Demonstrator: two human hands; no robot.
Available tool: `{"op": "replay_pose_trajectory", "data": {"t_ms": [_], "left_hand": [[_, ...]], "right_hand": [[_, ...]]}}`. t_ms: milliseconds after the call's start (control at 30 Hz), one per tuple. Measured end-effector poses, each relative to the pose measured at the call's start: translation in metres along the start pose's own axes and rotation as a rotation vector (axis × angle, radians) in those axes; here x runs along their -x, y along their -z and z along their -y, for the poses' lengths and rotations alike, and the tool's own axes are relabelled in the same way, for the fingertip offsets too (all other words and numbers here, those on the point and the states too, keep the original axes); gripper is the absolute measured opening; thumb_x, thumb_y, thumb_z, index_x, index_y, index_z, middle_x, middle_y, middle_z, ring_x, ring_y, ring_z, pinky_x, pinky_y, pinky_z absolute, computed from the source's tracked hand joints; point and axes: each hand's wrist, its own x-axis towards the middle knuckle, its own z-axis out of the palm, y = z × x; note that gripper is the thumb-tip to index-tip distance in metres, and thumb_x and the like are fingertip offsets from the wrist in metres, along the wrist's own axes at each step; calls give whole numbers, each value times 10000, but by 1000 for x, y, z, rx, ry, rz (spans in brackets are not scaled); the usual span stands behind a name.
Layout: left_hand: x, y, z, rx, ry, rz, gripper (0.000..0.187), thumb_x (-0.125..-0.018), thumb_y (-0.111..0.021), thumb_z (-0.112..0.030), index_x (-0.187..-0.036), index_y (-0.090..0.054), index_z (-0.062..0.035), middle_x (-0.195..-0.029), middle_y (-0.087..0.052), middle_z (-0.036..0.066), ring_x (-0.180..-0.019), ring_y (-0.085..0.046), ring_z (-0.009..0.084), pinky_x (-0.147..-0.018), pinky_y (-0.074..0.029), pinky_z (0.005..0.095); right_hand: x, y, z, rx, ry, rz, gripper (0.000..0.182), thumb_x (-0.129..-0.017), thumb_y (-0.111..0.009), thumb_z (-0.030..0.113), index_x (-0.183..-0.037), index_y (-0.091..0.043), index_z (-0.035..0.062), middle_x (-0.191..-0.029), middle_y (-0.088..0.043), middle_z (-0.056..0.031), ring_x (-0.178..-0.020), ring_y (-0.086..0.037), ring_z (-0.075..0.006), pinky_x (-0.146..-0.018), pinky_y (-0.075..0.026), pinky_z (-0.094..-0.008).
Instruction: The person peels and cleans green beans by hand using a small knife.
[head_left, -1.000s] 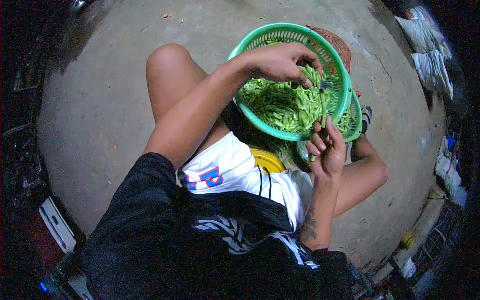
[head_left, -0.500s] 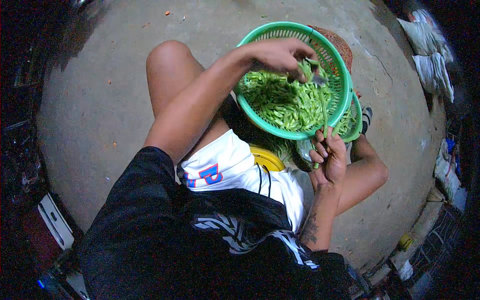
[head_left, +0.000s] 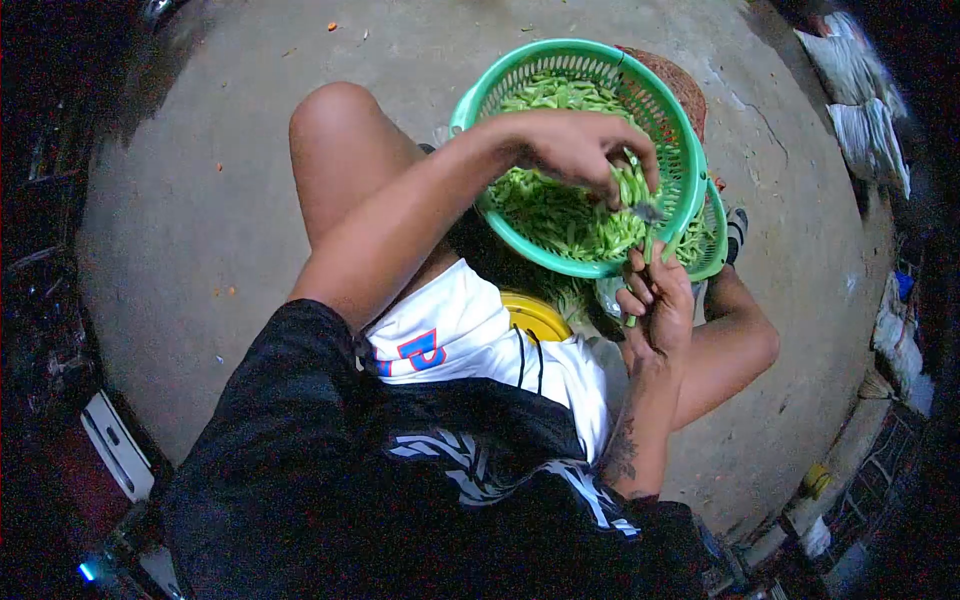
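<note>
My left hand (head_left: pixel 590 155) is closed above the basket, its fingers curled round a bunch of cut green vegetable pieces (head_left: pixel 628 186). By its fingertips a small grey blade (head_left: pixel 648 212) shows, blurred; its handle is hidden. At the basket's near rim, my right hand (head_left: pixel 660 300), palm up, pinches long green stalks (head_left: pixel 650 250), whose cut ends stick out below the fingers. Beneath the hands, the green plastic basket (head_left: pixel 545 262) holds a heap of sliced green pieces (head_left: pixel 550 215).
A second green basket (head_left: pixel 718 235) with more pieces sits partly under the first. Behind them lies a reddish-brown mesh sack (head_left: pixel 672 85). A yellow round container (head_left: pixel 537 316) is between my legs. White sacks (head_left: pixel 868 140) lie at the right edge of the concrete floor (head_left: pixel 210 220).
My left hand has moved down and to the right, closer to my right hand, with the blade nearer the rim. The stalk length between the hands looks shorter. The basket has shifted slightly left.
</note>
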Motion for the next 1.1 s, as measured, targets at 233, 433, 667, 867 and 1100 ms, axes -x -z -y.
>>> {"op": "replay_pose_trajectory", "data": {"t_ms": [233, 433, 667, 867, 1100], "left_hand": [[8, 28, 10, -60, -53, -83, 374, -796, -723, -36, -1165, -667, -14, -1131, -689, 85, -1078, -620, 188, -933, -510, 346], [2, 2, 2, -54, -49, 20, 437, -802, -747, -48, -1226, -640, -42, -1118, -679, 76, -1080, -604, 175, -924, -505, 349], [14, 27, 2, -8, 49, -135, 410, -792, -763, -37, -1186, -651, -43, -1152, -674, 65, -1115, -606, 178, -960, -500, 345], [5, 0, -3, 1, 1, 82, 443, -800, -731, -28, -1231, -629, -24, -1113, -687, 89, -1074, -635, 184, -966, -505, 342], [8, 21, 1, -183, -36, -95, 451, -779, -793, -67, -1202, -649, -4, -1198, -682, 78, -1153, -601, 174, -1037, -456, 354]], "right_hand": [[1, 6, -1, 10, 7, 68, 150, -1030, -600, 189, -1117, -567, 73, -916, -581, -40, -563, -363, -32, -465, -323, -169], [-5, -10, -2, 13, 1, -10, 141, -1027, -609, 197, -1099, -573, 81, -891, -575, -32, -555, -360, -29, -461, -316, -168], [-4, 0, 0, 26, 18, 77, 134, -1030, -604, 198, -1091, -574, 82, -896, -578, -25, -561, -361, -28, -460, -310, -168], [-11, -12, -5, 61, 3, 5, 150, -1028, -601, 189, -1117, -578, 70, -916, -588, -28, -559, -360, -23, -462, -316, -167], [-15, -13, -4, 50, 21, 66, 157, -1022, -610, 179, -1139, -577, 79, -923, -594, -27, -557, -356, -24, -461, -321, -167]]}}
